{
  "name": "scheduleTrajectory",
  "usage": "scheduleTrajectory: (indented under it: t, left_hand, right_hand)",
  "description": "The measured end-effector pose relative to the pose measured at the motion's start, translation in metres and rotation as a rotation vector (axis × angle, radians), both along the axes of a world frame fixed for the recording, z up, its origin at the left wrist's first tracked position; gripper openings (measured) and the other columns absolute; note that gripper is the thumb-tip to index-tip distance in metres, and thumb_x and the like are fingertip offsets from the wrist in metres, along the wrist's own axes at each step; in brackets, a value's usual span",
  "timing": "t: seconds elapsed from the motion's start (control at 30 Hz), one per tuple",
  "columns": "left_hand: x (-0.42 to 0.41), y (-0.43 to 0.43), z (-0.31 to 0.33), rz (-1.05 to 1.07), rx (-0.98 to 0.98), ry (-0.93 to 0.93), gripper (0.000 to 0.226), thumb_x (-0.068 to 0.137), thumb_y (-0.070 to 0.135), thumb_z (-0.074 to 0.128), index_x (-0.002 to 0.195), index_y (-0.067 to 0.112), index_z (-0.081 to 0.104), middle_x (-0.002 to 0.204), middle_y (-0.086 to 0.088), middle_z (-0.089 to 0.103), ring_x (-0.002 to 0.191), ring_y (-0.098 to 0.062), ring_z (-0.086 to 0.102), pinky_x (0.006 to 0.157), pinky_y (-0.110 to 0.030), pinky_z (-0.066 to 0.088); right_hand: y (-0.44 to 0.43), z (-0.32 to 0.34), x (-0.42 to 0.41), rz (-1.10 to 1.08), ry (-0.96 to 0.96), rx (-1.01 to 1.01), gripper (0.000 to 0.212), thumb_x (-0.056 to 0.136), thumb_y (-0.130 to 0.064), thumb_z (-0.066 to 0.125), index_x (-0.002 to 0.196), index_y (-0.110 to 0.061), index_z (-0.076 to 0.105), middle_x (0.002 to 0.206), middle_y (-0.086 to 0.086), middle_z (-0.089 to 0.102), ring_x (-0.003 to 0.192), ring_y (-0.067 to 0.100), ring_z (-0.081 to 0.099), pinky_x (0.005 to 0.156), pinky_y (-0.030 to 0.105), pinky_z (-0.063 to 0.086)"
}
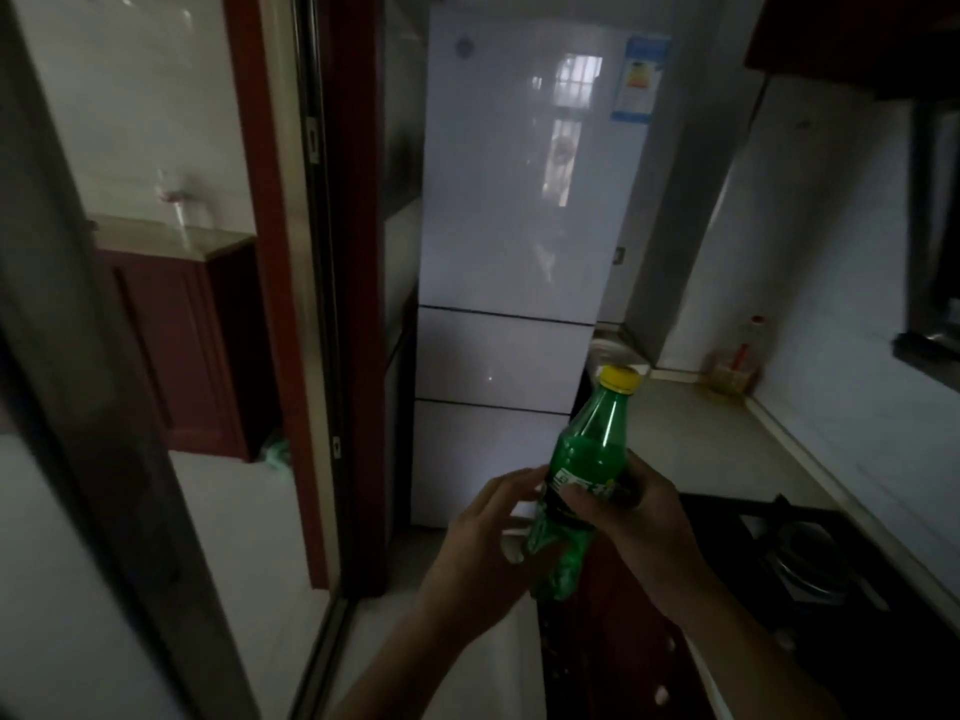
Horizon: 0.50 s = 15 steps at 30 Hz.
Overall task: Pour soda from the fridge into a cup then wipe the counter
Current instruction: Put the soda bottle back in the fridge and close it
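A green soda bottle with a yellow cap is held upright, slightly tilted, in front of me. My right hand grips it around the label. My left hand touches the bottle's lower part from the left, fingers curled under it. The white fridge stands straight ahead with all its doors closed. The pale counter runs along the right wall. A clear cup stands on a cabinet top in the room to the left, seen through a glass door.
A gas hob sits in the counter at the lower right. An oil bottle stands in the counter's far corner. A dark range hood hangs at the right. A red-framed sliding glass door borders the left.
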<state>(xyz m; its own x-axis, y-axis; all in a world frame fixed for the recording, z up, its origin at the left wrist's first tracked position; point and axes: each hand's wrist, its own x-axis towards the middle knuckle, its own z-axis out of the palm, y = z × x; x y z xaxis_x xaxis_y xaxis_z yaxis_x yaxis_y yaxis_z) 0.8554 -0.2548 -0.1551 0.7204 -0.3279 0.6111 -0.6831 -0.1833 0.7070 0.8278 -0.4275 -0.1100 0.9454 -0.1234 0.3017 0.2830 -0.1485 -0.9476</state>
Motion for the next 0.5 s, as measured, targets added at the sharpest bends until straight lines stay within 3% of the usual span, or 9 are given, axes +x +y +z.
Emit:
scheduleTrajectory:
  t: [0.17,0.33,0.5]
  left_hand:
    - [0.054,-0.004,-0.006,0.1,0.07,0.005,0.068,0.081,0.021,0.078,0.139,0.031,0.046,0.133,0.02,0.048,0.111,0.0,0.058,0.084,-0.021,0.056]
    - [0.128,-0.024,0.018,0.168,0.127,-0.054,0.067,0.08,0.023,0.077,0.139,0.025,0.046,0.135,0.013,0.046,0.119,-0.003,0.053,0.089,-0.021,0.054]
    - [0.193,-0.049,0.049,0.225,0.235,-0.11,0.066,0.082,0.039,0.069,0.14,0.023,0.042,0.135,0.011,0.044,0.117,-0.003,0.054,0.089,-0.02,0.053]
  right_hand:
    - [-0.006,-0.011,0.071,0.074,-0.013,0.021,0.042,0.077,-0.019,0.082,0.116,-0.012,0.067,0.109,0.003,0.073,0.102,0.017,0.069,0.086,0.031,0.057]
    - [-0.029,0.006,0.154,0.174,-0.092,0.074,0.041,0.074,-0.016,0.08,0.111,-0.007,0.067,0.102,0.006,0.073,0.094,0.012,0.069,0.072,0.018,0.054]
    - [-0.061,0.022,0.236,0.266,-0.115,0.105,0.043,0.074,-0.029,0.085,0.111,-0.016,0.068,0.107,0.005,0.072,0.102,0.021,0.068,0.083,0.036,0.057]
